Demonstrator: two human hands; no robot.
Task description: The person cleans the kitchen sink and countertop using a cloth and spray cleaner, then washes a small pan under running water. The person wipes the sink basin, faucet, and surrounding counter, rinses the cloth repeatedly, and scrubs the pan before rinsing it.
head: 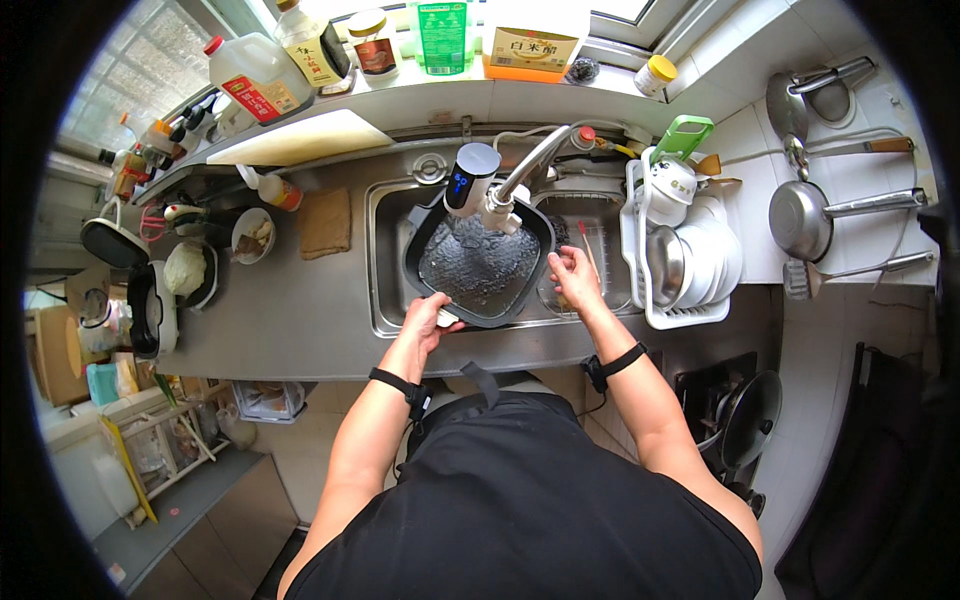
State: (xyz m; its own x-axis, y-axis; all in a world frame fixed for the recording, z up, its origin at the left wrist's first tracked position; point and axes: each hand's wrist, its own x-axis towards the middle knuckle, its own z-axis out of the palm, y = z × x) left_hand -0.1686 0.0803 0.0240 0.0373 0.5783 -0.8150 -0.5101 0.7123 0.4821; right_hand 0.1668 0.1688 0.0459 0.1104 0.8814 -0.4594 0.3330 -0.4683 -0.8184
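Note:
In the left sink basin (386, 289) sits a dark, square-shaped pan (491, 320) with water in it. The faucet (498, 210), fitted with a white cylindrical unit with a lit display (471, 180), reaches over the pan, and the water below is rippled. My left hand (427, 321) grips the pan's near-left rim, around a pale piece (448, 318) that may be a handle. My right hand (576, 279) is beside the pan's right rim, fingers loosely bent and nothing visible in them. Whether its fingertips touch the rim, I cannot tell.
A white dish rack (639, 259) with bowls and plates borders the right basin (616, 289). On the left counter lie a folded brown cloth (324, 223), a spray bottle (276, 189) and a white bowl (253, 234). Pans and utensils hang on the right wall, including a saucepan (801, 220).

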